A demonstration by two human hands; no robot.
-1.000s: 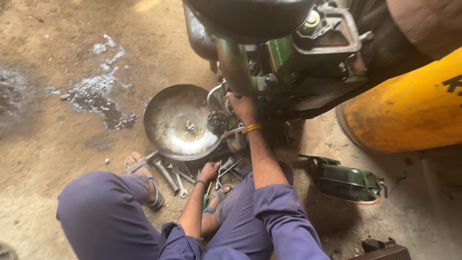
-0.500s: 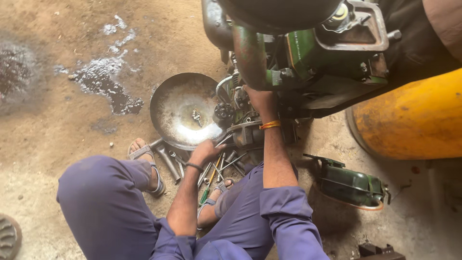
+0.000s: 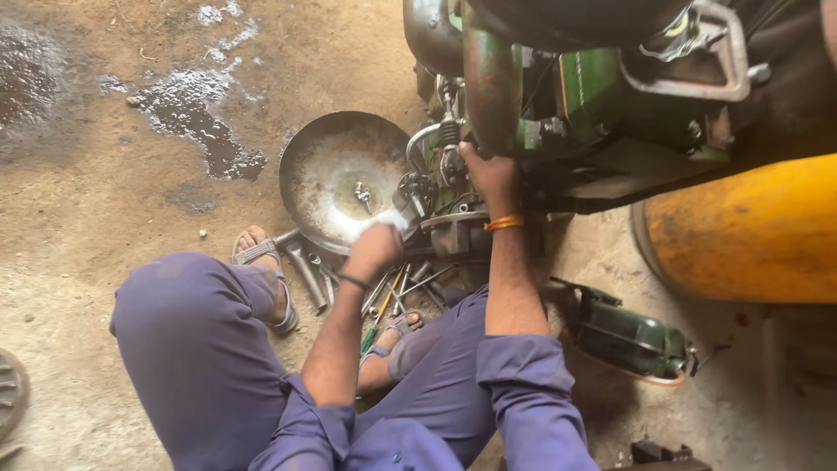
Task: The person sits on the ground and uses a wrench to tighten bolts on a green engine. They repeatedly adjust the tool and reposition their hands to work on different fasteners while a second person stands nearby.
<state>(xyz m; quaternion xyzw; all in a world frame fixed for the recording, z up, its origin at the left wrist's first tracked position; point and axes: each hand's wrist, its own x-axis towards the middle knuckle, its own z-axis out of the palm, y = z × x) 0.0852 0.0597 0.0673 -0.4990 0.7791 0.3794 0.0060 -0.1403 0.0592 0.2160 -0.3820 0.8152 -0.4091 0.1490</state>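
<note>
1. The left hand [image 3: 373, 249] is curled into a loose fist at the near rim of the metal pan [image 3: 327, 174]; a pale bit shows at its fingertips, but whether it grips anything cannot be told.
2. The right hand [image 3: 491, 179] reaches into the green engine [image 3: 602, 96], fingers bent against its parts; what it holds is hidden.
3. Wrenches [image 3: 305, 266] and other tools lie on the dirt floor [image 3: 105, 201] between the sandalled feet, just below the pan.
4. A yellow cylinder [image 3: 750, 231] lies at right.

Left hand [image 3: 373, 249]: we hold it closed in a loose fist, forearm bare, reaching forward. Right hand [image 3: 490, 174]: we extend it farther, fingers curled, wrist banded.
</note>
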